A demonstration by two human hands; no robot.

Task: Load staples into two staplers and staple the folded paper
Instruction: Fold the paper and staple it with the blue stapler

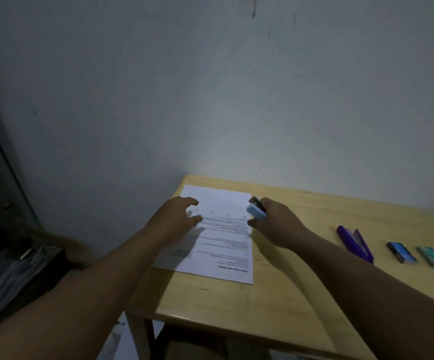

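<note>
Paper lies flat on the wooden table, near its far left corner, printed side up w/ text running sideways; can't tell if a fold is in it yet. Left hand rests on the paper's left edge, fingers spread and loose, holding nothing — prob. there to pin the sheet so it won't slide when the stapler bites. Right hand is just beside the paper's right edge, grip closed around a light-blue stapler, nose pointed toward that edge — likely lining up to staple there. Can't see if it's loaded.

Well right of the paper: purple stapler lying hinged open, so prob. parked mid-load or waiting for staples. Further right of it, two small staple boxes, one blue, one teal, side by side, kept clear of the sheet but within the right hand's reach.
</note>
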